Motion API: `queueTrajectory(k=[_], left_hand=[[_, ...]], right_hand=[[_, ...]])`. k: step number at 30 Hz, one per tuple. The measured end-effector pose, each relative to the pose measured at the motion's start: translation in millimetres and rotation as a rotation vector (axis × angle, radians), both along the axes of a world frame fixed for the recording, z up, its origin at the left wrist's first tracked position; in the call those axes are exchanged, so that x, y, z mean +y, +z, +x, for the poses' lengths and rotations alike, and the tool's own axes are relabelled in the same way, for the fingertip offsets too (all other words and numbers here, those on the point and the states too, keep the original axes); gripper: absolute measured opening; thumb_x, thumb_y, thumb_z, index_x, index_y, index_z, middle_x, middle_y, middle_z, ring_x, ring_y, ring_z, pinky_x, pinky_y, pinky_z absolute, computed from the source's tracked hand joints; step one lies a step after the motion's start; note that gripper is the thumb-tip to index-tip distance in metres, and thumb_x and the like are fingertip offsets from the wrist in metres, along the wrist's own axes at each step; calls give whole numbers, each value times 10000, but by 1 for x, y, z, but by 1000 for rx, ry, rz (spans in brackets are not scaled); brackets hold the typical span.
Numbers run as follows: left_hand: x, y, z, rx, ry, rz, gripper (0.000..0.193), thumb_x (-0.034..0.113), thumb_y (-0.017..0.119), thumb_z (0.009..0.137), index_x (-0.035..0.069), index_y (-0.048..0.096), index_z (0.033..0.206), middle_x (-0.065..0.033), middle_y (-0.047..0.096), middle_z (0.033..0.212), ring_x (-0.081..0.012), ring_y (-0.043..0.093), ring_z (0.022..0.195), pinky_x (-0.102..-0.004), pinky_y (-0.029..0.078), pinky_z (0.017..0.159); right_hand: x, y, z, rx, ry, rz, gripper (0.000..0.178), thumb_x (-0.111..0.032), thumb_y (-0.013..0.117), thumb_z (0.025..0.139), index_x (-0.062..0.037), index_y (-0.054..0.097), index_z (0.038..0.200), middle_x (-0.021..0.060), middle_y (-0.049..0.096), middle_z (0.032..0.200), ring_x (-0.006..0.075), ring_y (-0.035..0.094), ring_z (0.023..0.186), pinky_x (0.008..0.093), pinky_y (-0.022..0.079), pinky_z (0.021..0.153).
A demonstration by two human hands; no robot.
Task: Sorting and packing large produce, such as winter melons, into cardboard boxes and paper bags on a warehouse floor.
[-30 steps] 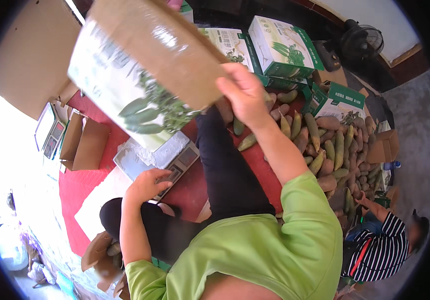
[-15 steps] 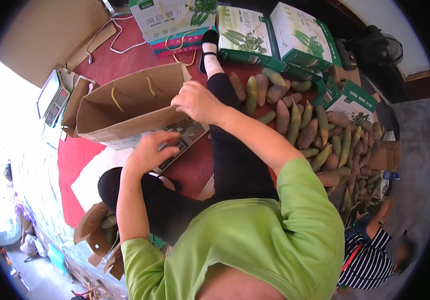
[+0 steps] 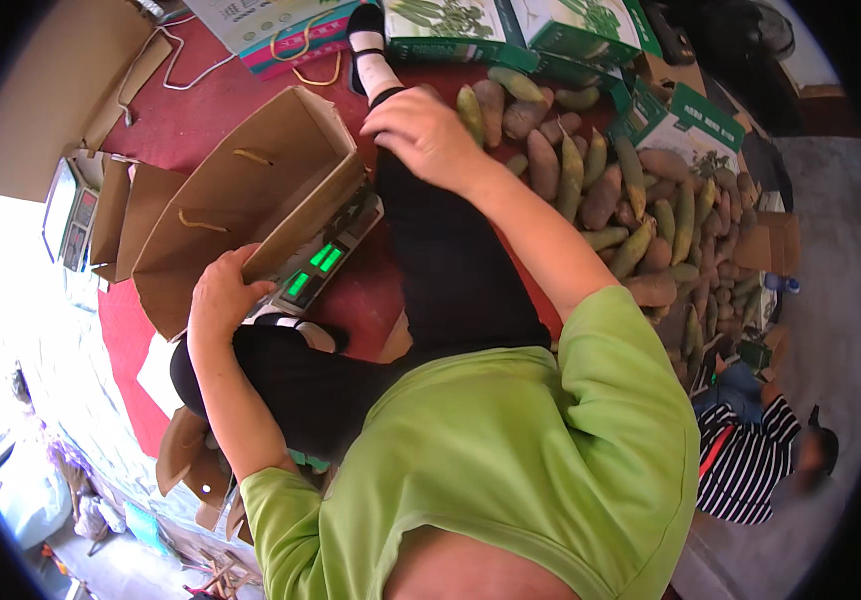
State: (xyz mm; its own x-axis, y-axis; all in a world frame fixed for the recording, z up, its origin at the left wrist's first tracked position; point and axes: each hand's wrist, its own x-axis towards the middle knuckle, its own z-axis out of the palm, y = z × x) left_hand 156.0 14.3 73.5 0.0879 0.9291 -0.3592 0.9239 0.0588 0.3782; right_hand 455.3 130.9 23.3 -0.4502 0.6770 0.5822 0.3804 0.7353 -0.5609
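Note:
A tall brown cardboard gift box [image 3: 220, 150] with yellow rope handles stands open-topped on a scale [image 3: 322, 262], whose green displays are lit. The box sits at a slant. At its near corner my left hand [image 3: 218, 300] grips the cardboard, thumb on the side by the displays. Beyond the box's right end, over my outstretched leg, my right hand [image 3: 428, 138] is in the air with loosely bent fingers and nothing in them; they are slightly blurred. To its right lies a large pile of green and reddish-brown long vegetables [image 3: 602, 195].
Printed green-and-white boxes [image 3: 450, 25] stand at the back. A second scale [image 3: 72, 215] and an open carton [image 3: 130, 215] are at the left. A white cable [image 3: 175, 50] crosses the red mat [image 3: 165, 110]. Another person [image 3: 750, 450] in a striped top is at the lower right.
My right hand has let go of the box's far right corner and moved right. My left hand has come onto the near corner. The box has turned, and the scale's lit displays now show.

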Motion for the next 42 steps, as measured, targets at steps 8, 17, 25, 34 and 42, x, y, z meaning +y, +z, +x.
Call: queueTrajectory(k=[8,17,25,34,42], left_hand=[[5,-17,4,63,-12,67,212,155,659,735,35,661,911,-230,610,765,-397,595,777,-452,466,691],[16,-23,4,63,101,149,191,141,614,802,40,643,962,-210,628,790,-396,602,767,-423,472,675],[21,-38,-5,19,111,199,327,121,636,798,50,612,1117,-201,660,939,-348,640,898,-385,483,784],[14,-36,-22,53,109,70,250,74,602,804,10,622,1045,-193,659,863,-314,641,786,-358,478,722],[6,-31,2,-45,224,75,188,66,555,849,-7,610,1013,-147,639,791,-195,588,708,-316,458,698]], right_hand=[[-64,-92,139,-22,-493,-598,160,-120,610,821,-54,651,961,112,669,882,246,648,840,331,492,740],[-244,-229,206,-412,-615,-1134,160,-139,638,777,-79,654,925,146,668,888,296,650,821,380,502,724],[-290,-265,243,-140,-795,-1489,159,-101,613,810,-114,640,966,52,666,830,239,640,715,387,505,671],[-222,-258,284,1163,-1441,-1615,574,-193,658,844,-113,379,1340,120,401,1381,319,458,1179,500,458,880],[-186,-272,297,1655,-1559,-1441,608,-255,695,818,-105,394,1324,133,373,1388,312,384,1231,493,391,956]])
